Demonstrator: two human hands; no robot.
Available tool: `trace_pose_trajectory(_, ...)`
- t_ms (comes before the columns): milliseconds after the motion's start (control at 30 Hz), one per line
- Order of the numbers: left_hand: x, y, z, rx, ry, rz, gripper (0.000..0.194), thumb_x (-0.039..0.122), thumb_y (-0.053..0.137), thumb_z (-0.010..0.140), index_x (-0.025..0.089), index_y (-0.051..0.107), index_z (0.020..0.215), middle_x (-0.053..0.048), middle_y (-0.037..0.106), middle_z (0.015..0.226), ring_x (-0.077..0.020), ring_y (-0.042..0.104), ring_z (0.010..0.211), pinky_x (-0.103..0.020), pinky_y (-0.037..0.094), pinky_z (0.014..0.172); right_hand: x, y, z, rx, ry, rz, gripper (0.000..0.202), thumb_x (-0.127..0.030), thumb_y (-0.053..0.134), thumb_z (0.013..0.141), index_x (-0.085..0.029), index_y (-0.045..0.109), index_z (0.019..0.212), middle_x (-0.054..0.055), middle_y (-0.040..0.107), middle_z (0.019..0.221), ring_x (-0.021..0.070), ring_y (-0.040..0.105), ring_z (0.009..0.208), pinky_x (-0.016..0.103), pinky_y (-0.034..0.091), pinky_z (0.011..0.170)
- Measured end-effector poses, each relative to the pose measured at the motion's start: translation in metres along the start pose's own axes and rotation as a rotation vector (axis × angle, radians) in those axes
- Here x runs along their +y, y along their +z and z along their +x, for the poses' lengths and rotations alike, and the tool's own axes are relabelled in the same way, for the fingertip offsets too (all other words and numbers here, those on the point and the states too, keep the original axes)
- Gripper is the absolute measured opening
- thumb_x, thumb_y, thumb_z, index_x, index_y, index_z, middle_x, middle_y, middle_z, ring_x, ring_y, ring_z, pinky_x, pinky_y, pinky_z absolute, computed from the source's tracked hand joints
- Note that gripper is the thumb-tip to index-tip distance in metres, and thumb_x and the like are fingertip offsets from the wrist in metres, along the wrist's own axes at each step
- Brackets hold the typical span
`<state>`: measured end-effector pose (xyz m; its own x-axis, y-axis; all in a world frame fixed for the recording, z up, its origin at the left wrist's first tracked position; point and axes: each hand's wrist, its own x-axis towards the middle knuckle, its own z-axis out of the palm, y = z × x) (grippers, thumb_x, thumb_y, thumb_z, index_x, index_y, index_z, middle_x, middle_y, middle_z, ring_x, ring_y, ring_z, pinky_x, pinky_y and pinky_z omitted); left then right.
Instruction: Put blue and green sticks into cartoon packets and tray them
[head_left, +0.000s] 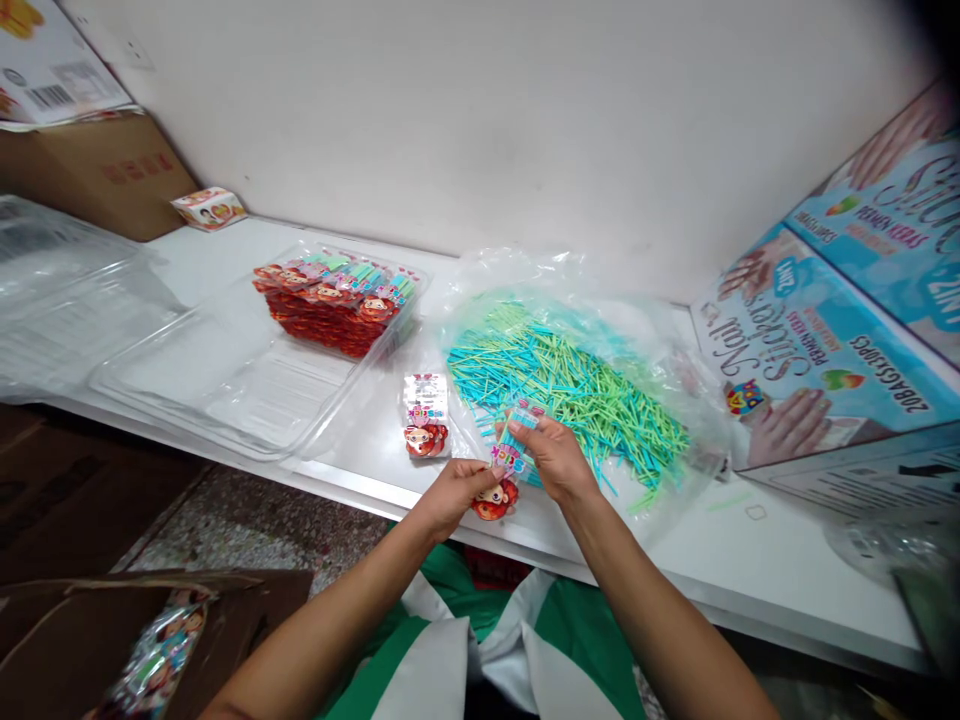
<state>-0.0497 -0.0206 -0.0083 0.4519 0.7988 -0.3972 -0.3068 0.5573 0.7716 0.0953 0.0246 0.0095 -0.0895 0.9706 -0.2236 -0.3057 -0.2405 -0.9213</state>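
Observation:
Over the front of the white table, my left hand (454, 495) pinches the lower part of a small printed packet (508, 460) with a red-haired cartoon figure. My right hand (559, 455) is closed at the packet's upper end, thumb across some thin blue and green sticks. Whether those sticks are fully inside the packet I cannot tell. Behind my right hand, a big heap of similar loose sticks (562, 375) lies on a clear plastic bag (517, 268). Left of my hands is a small stack of flat packets (426, 415) with the same print.
A clear plastic tray (217, 385) at left holds rows of filled packets (337, 305). More clear trays (60, 300) lie farther left, near a brown carton (105, 170). Printed blue boxes (825, 330) stand at right. An open carton (247, 610) with shiny packs sits below the table's front edge.

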Motion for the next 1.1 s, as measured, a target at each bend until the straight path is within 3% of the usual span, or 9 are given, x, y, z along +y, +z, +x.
trace_pose_trajectory(100,0.0,0.0,0.0,-0.003,-0.002,-0.013,0.036,0.041,0.063,0.072,0.006,0.068,0.074,-0.012,0.068,0.067,-0.0175,0.063,0.059,-0.026,0.047,0.059,-0.001,0.001,-0.001,0.023,-0.002,0.027,0.021,-0.028,0.075,0.062,-0.019,0.069,0.08,0.002,0.07,0.08,0.0183,0.064,0.076,0.032,0.045,0.077)
trace_pose_trajectory(300,0.001,0.002,-0.002,-0.012,-0.005,0.0,0.037,0.042,0.062,0.072,0.006,0.068,0.075,-0.011,0.068,0.067,-0.0174,0.063,0.059,-0.025,0.046,0.057,-0.004,-0.003,-0.002,-0.075,0.101,0.007,0.031,-0.032,0.077,0.058,-0.017,0.069,0.083,0.005,0.071,0.078,0.0211,0.064,0.076,0.035,0.046,0.077)
trace_pose_trajectory(467,0.003,0.0,-0.003,-0.084,0.014,0.054,0.039,0.042,0.06,0.075,0.005,0.068,0.081,-0.012,0.068,0.07,-0.0148,0.062,0.061,-0.021,0.043,0.056,-0.003,-0.006,-0.001,-0.049,0.097,0.03,0.031,-0.033,0.079,0.055,-0.018,0.069,0.08,0.005,0.071,0.077,0.0217,0.065,0.077,0.036,0.046,0.078)
trace_pose_trajectory(667,0.008,-0.002,-0.005,-0.147,0.025,0.055,0.033,0.031,0.074,0.062,0.008,0.065,0.084,-0.007,0.066,0.072,-0.0153,0.062,0.065,-0.023,0.045,0.062,-0.009,-0.007,-0.002,-0.043,0.128,0.051,0.03,-0.032,0.079,0.055,-0.017,0.069,0.079,0.005,0.071,0.077,0.0189,0.064,0.074,0.031,0.047,0.072)
trace_pose_trajectory(833,0.01,-0.002,0.0,-0.121,0.022,0.017,0.031,0.027,0.076,0.06,0.01,0.064,0.084,-0.007,0.067,0.076,-0.0137,0.062,0.067,-0.024,0.046,0.066,-0.009,-0.006,-0.002,-0.059,0.135,0.045,0.03,-0.032,0.079,0.055,-0.017,0.069,0.079,0.005,0.071,0.076,0.0199,0.065,0.074,0.031,0.048,0.072)
trace_pose_trajectory(1100,0.013,0.0,0.002,-0.002,0.009,0.068,0.034,0.039,0.072,0.062,0.007,0.063,0.068,-0.008,0.066,0.065,-0.0119,0.058,0.051,-0.021,0.042,0.05,-0.006,-0.005,0.0,-0.082,0.1,0.002,0.029,-0.033,0.077,0.057,-0.017,0.07,0.08,0.006,0.071,0.078,0.0207,0.065,0.075,0.035,0.047,0.076)
